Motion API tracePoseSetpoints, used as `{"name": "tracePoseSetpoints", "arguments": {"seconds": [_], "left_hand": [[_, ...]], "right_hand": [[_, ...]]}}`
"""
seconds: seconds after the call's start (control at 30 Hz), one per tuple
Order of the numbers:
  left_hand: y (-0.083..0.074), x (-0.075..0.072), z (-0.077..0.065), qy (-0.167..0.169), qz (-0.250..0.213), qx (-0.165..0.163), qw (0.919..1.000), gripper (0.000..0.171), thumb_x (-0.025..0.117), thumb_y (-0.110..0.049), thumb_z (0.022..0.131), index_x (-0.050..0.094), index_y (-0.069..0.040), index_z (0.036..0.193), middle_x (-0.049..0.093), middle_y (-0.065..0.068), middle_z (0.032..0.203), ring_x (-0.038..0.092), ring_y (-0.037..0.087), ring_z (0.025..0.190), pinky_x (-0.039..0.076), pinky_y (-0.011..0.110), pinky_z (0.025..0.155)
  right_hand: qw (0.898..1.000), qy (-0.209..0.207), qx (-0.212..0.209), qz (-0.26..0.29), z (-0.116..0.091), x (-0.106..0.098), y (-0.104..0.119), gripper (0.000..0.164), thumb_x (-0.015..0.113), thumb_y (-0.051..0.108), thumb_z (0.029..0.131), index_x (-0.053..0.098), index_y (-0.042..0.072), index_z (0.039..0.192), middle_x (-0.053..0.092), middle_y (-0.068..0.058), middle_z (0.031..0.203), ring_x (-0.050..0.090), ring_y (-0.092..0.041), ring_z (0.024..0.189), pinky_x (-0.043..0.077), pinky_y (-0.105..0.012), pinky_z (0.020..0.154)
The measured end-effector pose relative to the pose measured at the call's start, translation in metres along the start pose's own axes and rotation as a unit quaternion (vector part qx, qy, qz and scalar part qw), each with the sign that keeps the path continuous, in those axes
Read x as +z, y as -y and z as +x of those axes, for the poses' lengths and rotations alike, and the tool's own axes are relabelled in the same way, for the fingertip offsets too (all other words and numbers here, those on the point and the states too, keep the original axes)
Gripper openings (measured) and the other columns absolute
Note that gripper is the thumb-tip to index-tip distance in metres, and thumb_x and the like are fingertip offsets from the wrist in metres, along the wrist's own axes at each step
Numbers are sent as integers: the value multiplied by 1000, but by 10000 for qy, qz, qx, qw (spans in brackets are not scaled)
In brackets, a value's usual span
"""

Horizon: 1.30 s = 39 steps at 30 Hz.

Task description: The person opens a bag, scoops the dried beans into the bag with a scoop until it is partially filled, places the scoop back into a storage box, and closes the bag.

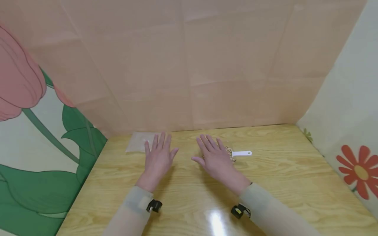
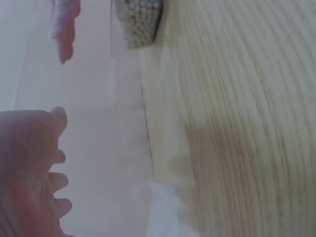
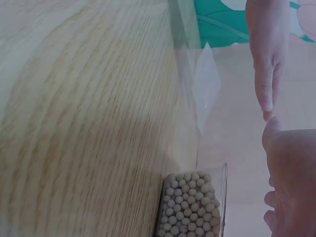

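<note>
Both hands hover above the table with fingers straight and nothing in them. My left hand (image 1: 157, 160) is just in front of a clear plastic bag (image 1: 136, 142), partly covering it in the head view. My right hand (image 1: 217, 160) partly hides a clear box (image 3: 223, 182) filled with small round beige balls (image 3: 190, 205). In the head view a white handle (image 1: 242, 153) sticks out to the right from the balls; its other end is unclear. The left wrist view catches the balls (image 2: 142, 19) at its top and a corner of the bag (image 2: 164, 210) at the bottom.
The wood-grain table (image 1: 183, 193) meets a creased pinkish-beige sheet (image 1: 189, 82) at the back. A wall with a tulip and leaf print (image 1: 44, 183) borders the left, and one with a red flower (image 1: 361, 172) the right.
</note>
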<state>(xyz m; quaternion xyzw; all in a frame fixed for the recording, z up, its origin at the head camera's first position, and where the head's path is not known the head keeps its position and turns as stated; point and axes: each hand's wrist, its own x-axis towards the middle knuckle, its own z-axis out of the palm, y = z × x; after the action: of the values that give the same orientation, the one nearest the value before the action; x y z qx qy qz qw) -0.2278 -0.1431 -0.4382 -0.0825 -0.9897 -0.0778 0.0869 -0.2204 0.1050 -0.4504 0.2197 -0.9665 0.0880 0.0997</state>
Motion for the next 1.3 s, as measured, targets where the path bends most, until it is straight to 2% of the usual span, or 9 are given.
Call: {"name": "tracePoseSetpoints", "arguments": {"seconds": [0.2,0.3,0.53,0.87,1.17,1.3], "left_hand": [[8,0,6,52,-89,-64,9999,72,44,-55,116,30,-16,175,16,11,183,6,39,169,-1,73,128],[11,1,7,47,-142,-83,9999,71,43,-54,117,30,-16,175,16,12,183,5,39,169,0,74,128],[21,5,15,-60,-192,-52,9998,70,46,-52,117,34,-14,174,18,15,182,8,41,168,7,77,126],[45,13,21,59,-334,-247,9991,71,45,-51,117,32,-11,174,18,16,182,11,44,167,10,78,125],[68,23,27,193,-701,-504,9961,73,45,-52,117,30,-10,174,14,17,183,10,45,167,1,77,126],[73,26,29,225,-716,-541,9957,72,46,-51,117,30,-9,174,14,19,182,11,47,166,3,78,125]], "right_hand": [[9999,85,-34,-82,9,8,5,84,43,65,113,26,10,175,22,-11,181,20,-35,167,7,-60,133],[9999,74,-68,-95,13,11,8,85,43,65,113,26,10,175,24,-13,180,21,-36,166,8,-60,133],[9999,143,-26,66,28,15,17,84,41,65,113,25,12,176,21,-10,181,19,-34,167,4,-58,133],[9992,397,-53,-38,47,23,39,84,37,67,113,24,15,176,21,-8,182,17,-31,168,6,-56,134],[9992,190,-302,-160,53,34,54,82,39,66,113,31,12,174,29,-10,180,25,-32,166,17,-58,133],[9991,176,-345,-184,54,40,60,81,41,65,113,32,12,174,31,-10,179,26,-32,165,18,-57,132]]}}
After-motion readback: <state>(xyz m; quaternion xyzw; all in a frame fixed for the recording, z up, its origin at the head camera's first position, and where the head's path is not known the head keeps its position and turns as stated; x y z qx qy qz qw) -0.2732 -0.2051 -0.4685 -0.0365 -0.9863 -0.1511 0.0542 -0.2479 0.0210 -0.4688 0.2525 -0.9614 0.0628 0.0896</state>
